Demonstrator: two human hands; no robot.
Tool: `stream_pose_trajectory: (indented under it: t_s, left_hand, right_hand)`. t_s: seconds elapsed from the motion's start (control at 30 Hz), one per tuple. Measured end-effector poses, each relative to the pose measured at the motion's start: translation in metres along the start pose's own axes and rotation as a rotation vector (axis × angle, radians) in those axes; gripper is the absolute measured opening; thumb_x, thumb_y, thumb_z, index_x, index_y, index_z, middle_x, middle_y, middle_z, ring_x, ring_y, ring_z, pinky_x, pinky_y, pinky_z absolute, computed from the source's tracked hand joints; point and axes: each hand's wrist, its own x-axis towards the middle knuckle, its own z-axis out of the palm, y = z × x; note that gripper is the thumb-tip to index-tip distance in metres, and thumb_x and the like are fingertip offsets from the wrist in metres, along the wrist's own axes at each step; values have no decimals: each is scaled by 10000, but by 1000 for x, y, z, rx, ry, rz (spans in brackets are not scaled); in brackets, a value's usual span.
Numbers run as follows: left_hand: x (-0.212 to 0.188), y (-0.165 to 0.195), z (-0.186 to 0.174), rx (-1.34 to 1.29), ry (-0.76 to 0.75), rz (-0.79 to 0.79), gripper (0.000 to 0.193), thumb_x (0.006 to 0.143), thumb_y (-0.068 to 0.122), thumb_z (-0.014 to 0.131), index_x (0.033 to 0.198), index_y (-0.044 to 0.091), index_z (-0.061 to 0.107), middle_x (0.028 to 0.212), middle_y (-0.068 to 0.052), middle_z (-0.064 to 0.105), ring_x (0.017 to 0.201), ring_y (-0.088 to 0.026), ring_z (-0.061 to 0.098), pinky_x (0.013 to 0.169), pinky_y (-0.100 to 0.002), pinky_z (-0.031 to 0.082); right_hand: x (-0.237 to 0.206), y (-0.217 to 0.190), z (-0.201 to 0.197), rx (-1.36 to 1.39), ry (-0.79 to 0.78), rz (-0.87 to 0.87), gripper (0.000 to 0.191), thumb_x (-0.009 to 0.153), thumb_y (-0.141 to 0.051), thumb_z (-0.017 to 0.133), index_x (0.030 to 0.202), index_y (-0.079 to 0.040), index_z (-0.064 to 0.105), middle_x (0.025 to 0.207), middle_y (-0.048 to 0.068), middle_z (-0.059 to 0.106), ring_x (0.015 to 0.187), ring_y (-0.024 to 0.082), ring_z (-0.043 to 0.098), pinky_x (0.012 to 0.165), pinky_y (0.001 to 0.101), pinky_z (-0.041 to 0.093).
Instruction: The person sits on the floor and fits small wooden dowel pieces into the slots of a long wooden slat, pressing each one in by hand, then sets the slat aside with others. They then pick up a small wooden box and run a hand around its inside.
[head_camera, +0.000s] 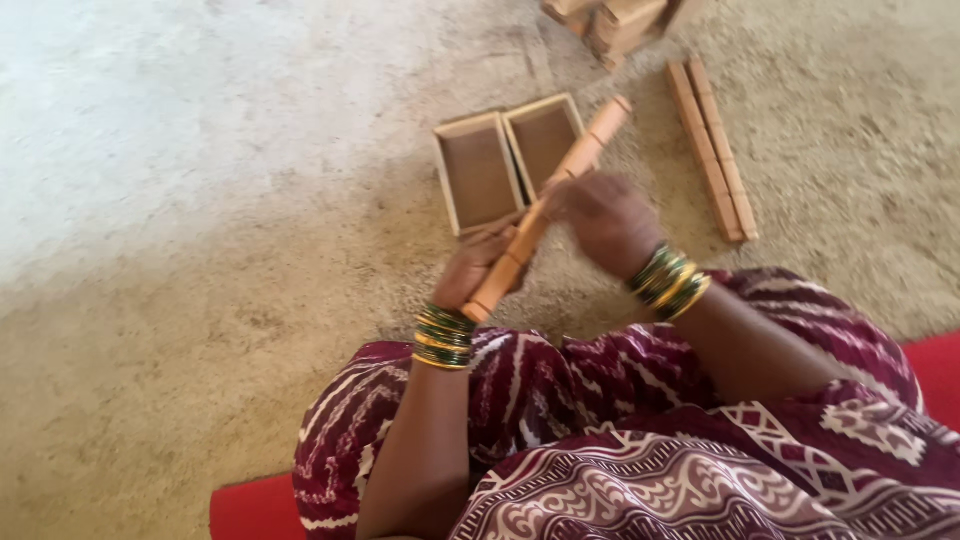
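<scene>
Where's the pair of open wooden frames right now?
In the head view, the two wooden frames lie side by side on the sandy floor, just beyond the hands, with the far end of the held wooden stick crossing their right edge.

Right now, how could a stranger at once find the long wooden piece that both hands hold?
Start at the two open wooden trays on the sandy floor. The long wooden bar slants across their near edge, gripped by the left hand and right hand. Unlike the paired slats lying flat, it is lifted.
</scene>
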Motion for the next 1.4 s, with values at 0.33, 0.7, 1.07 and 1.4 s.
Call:
stream_pose_trajectory:
  t_s: [0.33, 0.7, 1.07, 1.4]
  left_hand:
    - [12, -3, 10, 315, -128, -26, 592, 1035, 308, 515, 1518, -13, 392, 1060, -71, 657, 711, -64, 617, 603, -165, 551]
    - [-34, -19, 28, 349, -162, 66, 819, 1004, 258, 658, 1638, -18, 219, 970, -113, 581, 689, -102, 588, 565, -225, 566]
    - [-78, -60, 44, -105, 84, 76, 766, 937, 89, 660, 1551, -65, 229, 1129, -185, 635, 741, -137, 639, 619, -241, 595]
    - [-63, -70, 45, 195, 43, 76, 737, 913, 79, 685, 1554, -48, 344, 1094, -150, 703, 840, -144, 674, 702, -226, 566]
  right_hand:
    - [-25, 132, 21, 68, 346, 399, 79, 1019, -95, 730, 980, -29, 749, 1050, 125, 727, 969, 282, 672, 874, 397, 537]
    - [-44, 67, -32, 51, 243, 582, 101, 1059, -57, 667, 1018, -8, 746, 942, 97, 768, 619, 276, 636, 518, 406, 481]
    - [-85, 27, -20, 146, 155, 359, 120, 1048, -168, 647, 1018, -107, 746, 1057, 93, 756, 794, 163, 720, 593, 290, 583]
    - [-87, -15, 8, 23, 131, -261, 190, 958, -178, 558, 1021, -141, 734, 1108, 51, 750, 1013, 164, 709, 824, 317, 599]
